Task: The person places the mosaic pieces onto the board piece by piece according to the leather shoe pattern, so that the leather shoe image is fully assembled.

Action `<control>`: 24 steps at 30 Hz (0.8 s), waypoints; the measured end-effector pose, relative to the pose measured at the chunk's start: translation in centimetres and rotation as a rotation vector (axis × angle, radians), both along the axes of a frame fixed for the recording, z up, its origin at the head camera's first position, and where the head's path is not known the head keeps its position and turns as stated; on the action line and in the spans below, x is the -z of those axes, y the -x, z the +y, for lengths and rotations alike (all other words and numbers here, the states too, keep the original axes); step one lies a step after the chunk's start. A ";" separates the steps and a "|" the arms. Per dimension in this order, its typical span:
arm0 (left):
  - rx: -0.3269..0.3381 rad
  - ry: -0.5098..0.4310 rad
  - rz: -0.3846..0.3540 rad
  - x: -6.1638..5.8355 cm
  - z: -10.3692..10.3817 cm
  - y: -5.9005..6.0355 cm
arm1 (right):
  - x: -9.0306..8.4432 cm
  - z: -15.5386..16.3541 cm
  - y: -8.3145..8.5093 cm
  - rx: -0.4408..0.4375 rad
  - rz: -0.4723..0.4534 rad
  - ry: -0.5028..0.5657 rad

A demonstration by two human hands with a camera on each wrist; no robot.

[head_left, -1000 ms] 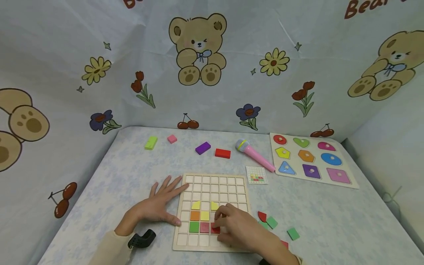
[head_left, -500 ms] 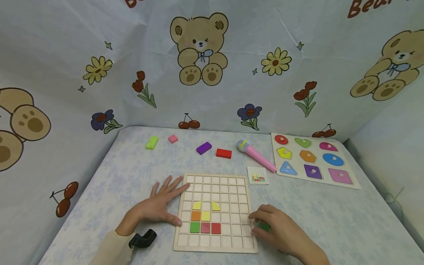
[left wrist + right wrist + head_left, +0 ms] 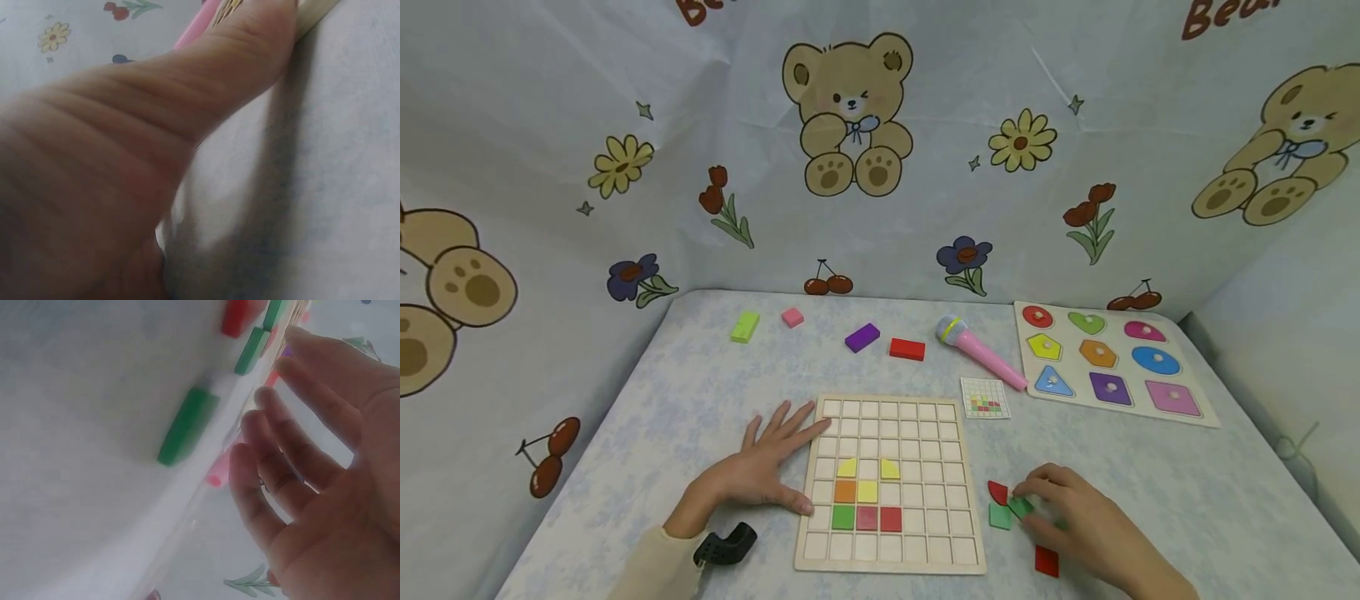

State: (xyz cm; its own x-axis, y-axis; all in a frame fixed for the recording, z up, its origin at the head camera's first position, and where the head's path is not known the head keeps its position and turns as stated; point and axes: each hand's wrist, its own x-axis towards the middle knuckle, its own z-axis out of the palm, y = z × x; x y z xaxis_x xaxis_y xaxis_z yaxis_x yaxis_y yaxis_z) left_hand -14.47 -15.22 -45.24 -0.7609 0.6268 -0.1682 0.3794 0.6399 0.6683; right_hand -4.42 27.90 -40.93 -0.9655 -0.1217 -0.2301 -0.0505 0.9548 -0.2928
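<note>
A wooden grid board (image 3: 925,550) lies in front of me with two yellow, one orange, one green and two red tiles in its lower left cells. My left hand (image 3: 775,450) rests flat on the table, fingers spread, touching the board's left edge; the left wrist view shows only its thumb (image 3: 206,81) up close. To the right of the board my right hand (image 3: 1037,500) hovers with relaxed fingers over loose tiles: a red quarter-round tile (image 3: 996,492), two green tiles (image 3: 1000,517) and a red square tile (image 3: 1047,561). The right wrist view shows its fingers (image 3: 275,456) fairly straight, holding nothing, near a green tile (image 3: 187,425).
At the back lie a green block (image 3: 744,326), a pink block (image 3: 792,317), a purple block (image 3: 861,337), a red block (image 3: 906,348) and a pink toy microphone (image 3: 981,350). A small pattern card (image 3: 985,397) and a shape puzzle board (image 3: 1195,421) sit at the right. Printed cloth walls surround the table.
My right hand left the board's lower row, where a second red tile now sits, and moved right to the loose tiles. The left hand has stayed put.
</note>
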 end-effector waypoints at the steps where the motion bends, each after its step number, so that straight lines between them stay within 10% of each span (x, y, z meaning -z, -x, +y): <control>1: -0.002 -0.002 0.000 0.0 0.0 -0.1 | 0.0 0.2 0.0 -0.002 -0.010 0.005; 24: -0.007 0.009 -0.003 -0.1 0.1 0.0 | 0.5 0.2 1.1 0.005 -0.087 0.010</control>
